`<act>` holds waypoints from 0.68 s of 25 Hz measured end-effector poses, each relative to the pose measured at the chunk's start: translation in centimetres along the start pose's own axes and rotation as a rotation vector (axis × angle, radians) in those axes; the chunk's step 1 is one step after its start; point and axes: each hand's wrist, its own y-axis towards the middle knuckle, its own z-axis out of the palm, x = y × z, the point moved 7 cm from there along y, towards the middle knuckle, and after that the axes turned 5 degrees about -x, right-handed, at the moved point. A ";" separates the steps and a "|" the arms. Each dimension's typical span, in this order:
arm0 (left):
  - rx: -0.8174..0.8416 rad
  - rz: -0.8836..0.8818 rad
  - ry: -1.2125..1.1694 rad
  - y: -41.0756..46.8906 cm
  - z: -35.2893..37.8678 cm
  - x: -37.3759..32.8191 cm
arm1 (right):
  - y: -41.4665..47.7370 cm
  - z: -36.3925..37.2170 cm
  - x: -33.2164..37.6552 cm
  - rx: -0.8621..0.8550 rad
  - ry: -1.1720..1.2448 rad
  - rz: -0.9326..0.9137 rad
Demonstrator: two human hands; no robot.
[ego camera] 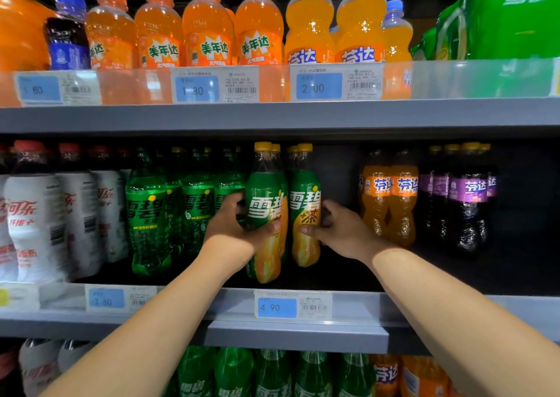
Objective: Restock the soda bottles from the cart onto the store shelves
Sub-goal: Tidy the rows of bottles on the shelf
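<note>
Two green-and-yellow soda bottles with yellow caps stand side by side on the middle shelf [357, 308]. My left hand [231, 230] grips the left bottle [264, 202] around its waist, thumb across the front. The fingers and thumb of my right hand [339, 230] curl round the right bottle [304, 202] at its lower label. More yellow caps show behind both bottles. Both bottles are upright; whether their bases touch the shelf I cannot tell.
Green soda bottles [148, 214] and white cola bottles [33, 224] crowd the left. Orange soda [389, 202] and dark purple-label bottles [468, 202] stand right, with a dark gap beside my right hand. Orange drinks [209, 27] fill the upper shelf; more bottles sit below.
</note>
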 end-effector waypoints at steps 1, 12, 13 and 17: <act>0.008 -0.005 -0.013 0.1 0.1 0.1 | 0.1 0.1 -0.2 0.010 0.015 0.011; 0.096 -0.024 -0.009 -0.1 0.3 0.4 | -0.3 0.2 -0.7 0.034 -0.093 0.051; 0.101 -0.013 0.008 -0.2 0.3 0.3 | -0.4 0.2 -0.7 0.038 -0.088 0.057; 0.118 -0.001 0.042 -0.2 0.6 0.3 | -0.7 -0.1 -0.6 0.040 -0.104 0.071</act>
